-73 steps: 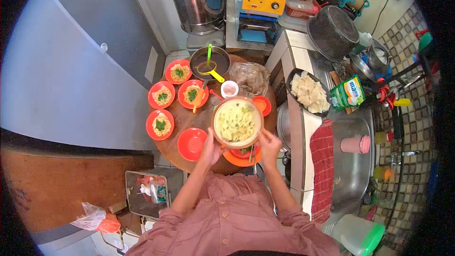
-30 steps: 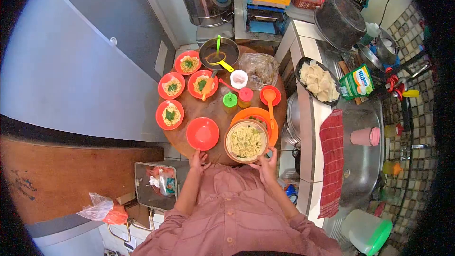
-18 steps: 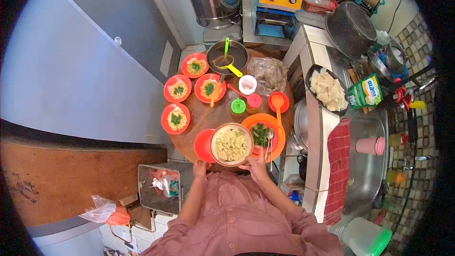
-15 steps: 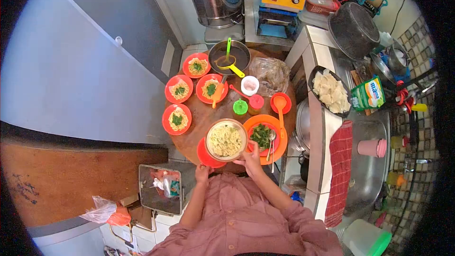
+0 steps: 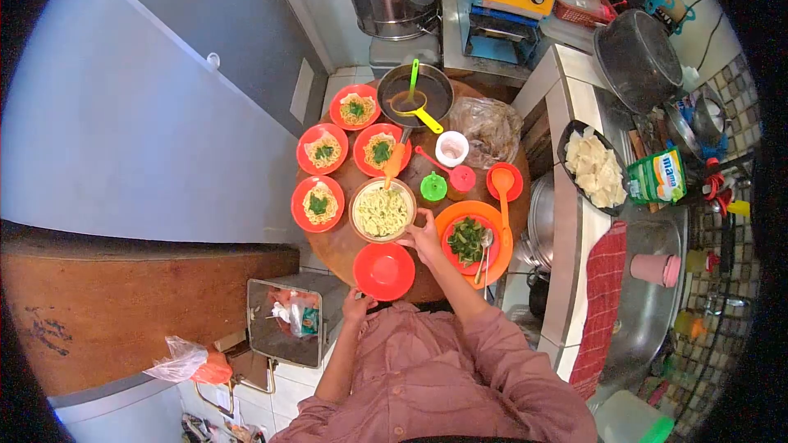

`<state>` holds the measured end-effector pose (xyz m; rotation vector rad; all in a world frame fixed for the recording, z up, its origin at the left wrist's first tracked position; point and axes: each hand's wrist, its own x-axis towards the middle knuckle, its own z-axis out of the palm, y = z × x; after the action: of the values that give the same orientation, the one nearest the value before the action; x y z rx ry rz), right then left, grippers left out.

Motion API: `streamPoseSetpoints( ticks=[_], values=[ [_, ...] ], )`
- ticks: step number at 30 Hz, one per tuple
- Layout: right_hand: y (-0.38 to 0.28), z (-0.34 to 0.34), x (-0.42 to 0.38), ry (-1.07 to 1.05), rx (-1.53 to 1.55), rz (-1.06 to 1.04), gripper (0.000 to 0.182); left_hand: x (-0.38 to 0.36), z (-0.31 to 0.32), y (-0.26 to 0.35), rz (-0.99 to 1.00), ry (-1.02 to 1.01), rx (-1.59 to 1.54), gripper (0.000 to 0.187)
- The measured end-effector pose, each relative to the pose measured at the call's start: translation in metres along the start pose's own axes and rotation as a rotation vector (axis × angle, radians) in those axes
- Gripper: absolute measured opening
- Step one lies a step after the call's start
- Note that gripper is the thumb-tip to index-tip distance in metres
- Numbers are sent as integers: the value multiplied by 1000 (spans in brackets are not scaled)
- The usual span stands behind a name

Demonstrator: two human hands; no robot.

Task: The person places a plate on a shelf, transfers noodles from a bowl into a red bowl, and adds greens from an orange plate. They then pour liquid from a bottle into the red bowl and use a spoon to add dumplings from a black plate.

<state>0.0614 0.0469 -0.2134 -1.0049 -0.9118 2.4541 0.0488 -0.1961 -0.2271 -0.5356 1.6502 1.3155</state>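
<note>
At the table's near edge my left hand [image 5: 356, 305] grips the rim of an empty red bowl [image 5: 384, 271]. Just beyond it, my right hand [image 5: 422, 235] has its fingers on the right rim of a round bowl of pale noodles [image 5: 382, 211]. Several red bowls holding noodles and greens stand at the left, one of them the nearest red bowl [image 5: 318, 204]. An orange plate [image 5: 501, 258] at the right carries a red dish of chopped greens [image 5: 466, 241] with spoons.
A dark pan [image 5: 437, 84] with a strainer [image 5: 408, 102] stands at the back of the round table. An orange ladle [image 5: 502, 189] rests on a red bowl. Crackers [image 5: 593, 168] fill a black tray on the right counter, beside a red cloth [image 5: 598, 303].
The noodle bowl has moved away from my body, uncovering the empty red bowl. My right hand has moved with it. The whole view has shifted slightly.
</note>
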Motion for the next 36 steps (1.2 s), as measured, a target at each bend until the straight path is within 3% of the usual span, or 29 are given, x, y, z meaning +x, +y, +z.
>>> streamPoseSetpoints(
  ticks=[3,18,19,22,24,25,27,29,30,31,32,33,35,36],
  values=[
    [0,1,4,46,-57,25,43,-1,-3,1,-21,-13,50,28],
    [12,-14,8,88,-108,116,52,11,-19,-4,19,-71,49,36],
    [9,-7,-7,88,-135,32,57,-2,-9,8,13,-1,97,39],
    [10,-11,-27,191,-294,40,59,-8,-8,14,-22,99,112,48],
    [8,-29,-55,151,-456,-92,56,17,-21,-1,430,368,660,46],
    [4,-42,-69,98,-625,-217,53,8,-13,8,432,360,665,46],
    [-8,-69,-98,228,-859,-403,43,-11,4,35,932,434,630,39],
    [-21,-96,-130,504,-1289,-568,36,-31,25,60,991,388,669,33],
    [-22,-110,-140,513,-1289,-567,36,-37,37,68,1051,347,703,27],
    [-20,-125,-148,662,-1386,-456,36,-39,48,72,1052,337,706,27],
    [-16,-138,-154,811,-1476,-338,37,-41,61,75,1049,196,714,22],
    [-11,-152,-156,821,-1475,-334,37,-42,75,75,1043,54,719,17],
    [4,-175,-155,713,-1069,-97,42,-30,105,63,966,-159,716,14],
    [11,-183,-152,724,-1067,-98,42,-26,122,54,970,-221,742,14]
  ],
)
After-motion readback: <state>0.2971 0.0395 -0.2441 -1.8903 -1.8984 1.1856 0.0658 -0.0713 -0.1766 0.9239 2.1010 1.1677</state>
